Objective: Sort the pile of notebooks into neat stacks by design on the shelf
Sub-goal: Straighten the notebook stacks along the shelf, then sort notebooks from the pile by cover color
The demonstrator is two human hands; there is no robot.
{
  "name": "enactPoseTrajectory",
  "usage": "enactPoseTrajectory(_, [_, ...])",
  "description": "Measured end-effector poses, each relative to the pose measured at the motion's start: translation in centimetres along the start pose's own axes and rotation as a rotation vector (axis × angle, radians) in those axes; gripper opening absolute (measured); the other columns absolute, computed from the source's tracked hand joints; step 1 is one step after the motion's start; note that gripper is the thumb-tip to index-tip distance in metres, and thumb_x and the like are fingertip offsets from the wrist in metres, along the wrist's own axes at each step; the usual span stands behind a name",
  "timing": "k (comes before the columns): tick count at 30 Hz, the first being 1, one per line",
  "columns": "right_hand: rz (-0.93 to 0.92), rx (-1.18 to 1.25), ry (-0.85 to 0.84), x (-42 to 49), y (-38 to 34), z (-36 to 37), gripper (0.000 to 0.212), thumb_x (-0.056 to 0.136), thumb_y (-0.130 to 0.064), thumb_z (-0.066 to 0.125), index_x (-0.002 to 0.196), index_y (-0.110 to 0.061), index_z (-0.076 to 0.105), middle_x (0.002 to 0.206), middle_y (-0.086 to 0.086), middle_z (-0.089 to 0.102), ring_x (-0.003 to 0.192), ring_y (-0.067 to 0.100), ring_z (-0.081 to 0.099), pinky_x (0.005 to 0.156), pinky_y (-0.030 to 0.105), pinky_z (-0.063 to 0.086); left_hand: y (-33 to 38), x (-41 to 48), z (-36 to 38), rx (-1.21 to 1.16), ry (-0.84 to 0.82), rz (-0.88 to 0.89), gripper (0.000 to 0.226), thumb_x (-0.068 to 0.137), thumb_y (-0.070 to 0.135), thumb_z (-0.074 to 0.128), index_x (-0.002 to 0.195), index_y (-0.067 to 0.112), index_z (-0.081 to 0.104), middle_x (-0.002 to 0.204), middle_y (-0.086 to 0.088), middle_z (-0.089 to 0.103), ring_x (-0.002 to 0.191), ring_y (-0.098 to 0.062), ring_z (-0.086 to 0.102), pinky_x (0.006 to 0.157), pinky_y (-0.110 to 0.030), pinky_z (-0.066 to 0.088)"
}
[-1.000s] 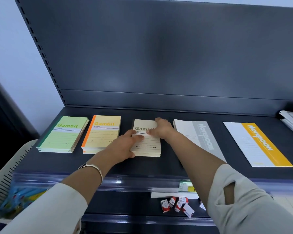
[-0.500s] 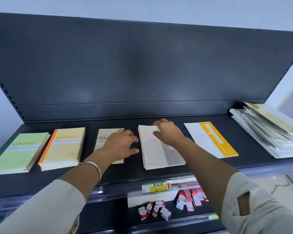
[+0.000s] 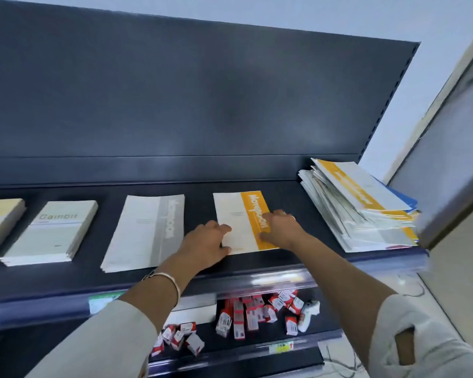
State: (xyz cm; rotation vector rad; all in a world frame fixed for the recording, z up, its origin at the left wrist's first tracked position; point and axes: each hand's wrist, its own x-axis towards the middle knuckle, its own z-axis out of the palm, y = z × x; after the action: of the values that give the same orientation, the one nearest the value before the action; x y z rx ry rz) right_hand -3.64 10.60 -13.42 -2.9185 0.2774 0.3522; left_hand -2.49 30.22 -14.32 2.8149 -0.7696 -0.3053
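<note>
The orange-banded notebook point(image 3: 235, 214) is lying flat on the shelf point(image 3: 66, 279), its long axis running from the front edge toward the back panel, with the title band along its right side. The left hand point(image 3: 206, 241) is pressing loosely bent fingers against its left edge. The right hand point(image 3: 280, 227) is resting on the band. Neither grip is closing round it. Left of it the grey-banded stack point(image 3: 145, 233) is lying lengthwise too, and right of it the unsorted pile point(image 3: 361, 208) is sprawling askew.

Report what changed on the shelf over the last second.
Both moved right along the shelf: the left grip and right grip left the beige Gambit stack, passed the grey notebook stack, and now touch the yellow-banded notebook. Nothing taken hold of. The stacks and the unsorted pile lie as before.
</note>
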Motion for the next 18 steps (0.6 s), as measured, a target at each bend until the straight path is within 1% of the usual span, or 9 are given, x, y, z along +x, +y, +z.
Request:
enactPoseTrajectory(3, [-0.077, -0.034, -0.038, 0.3, 0.8, 1.1, 0.051, 0.089, -0.044, 0.055, 0.130, -0.016, 0.047, 0.132, 0.014, 0.044, 0.126, 0.037, 0.039, 0.101, 0.043, 0.040, 1.4, 0.2, 1.0, 0.036, 0.002, -0.099, 0.049, 0.092, 0.036, 0.051, 0.137, 0.020, 0.041, 0.132, -0.007, 0.044, 0.121, -0.027, 0.041, 0.099, -0.040, 0.042])
enactPoseTrajectory(8, [-0.188, -0.080, 0.004, 0.6, 0.1, 1.4, 0.049, 0.090, -0.048, 0.053, 0.128, -0.016, 0.049, 0.129, 0.013, 0.046, 0.122, 0.033, 0.041, 0.097, 0.046, 0.044, 1.0, -0.1, 0.7, 0.156, -0.001, -0.177, 0.050, 0.090, 0.042, 0.053, 0.134, 0.020, 0.042, 0.130, -0.006, 0.046, 0.117, -0.026, 0.045, 0.097, -0.037, 0.043])
enactPoseTrajectory(14, [-0.212, -0.134, -0.020, 0.6, 0.0, 1.0, 0.051, 0.089, -0.051, 0.053, 0.128, -0.019, 0.049, 0.129, 0.012, 0.049, 0.122, 0.032, 0.043, 0.095, 0.045, 0.044, 1.0, 0.0, 0.3, 0.235, -0.024, -0.165, 0.051, 0.089, 0.044, 0.053, 0.134, 0.020, 0.043, 0.129, -0.005, 0.047, 0.117, -0.023, 0.045, 0.095, -0.034, 0.042])
enactPoseTrajectory(18, [-0.201, -0.179, -0.054, 0.4, -0.4, 0.6, 0.054, 0.090, -0.054, 0.050, 0.130, -0.020, 0.047, 0.130, 0.011, 0.048, 0.123, 0.031, 0.043, 0.096, 0.046, 0.042, 0.8, 0.5, -0.7, 0.270, -0.018, -0.141, 0.048, 0.090, 0.050, 0.049, 0.130, 0.024, 0.048, 0.125, -0.002, 0.051, 0.115, -0.021, 0.046, 0.093, -0.033, 0.041])
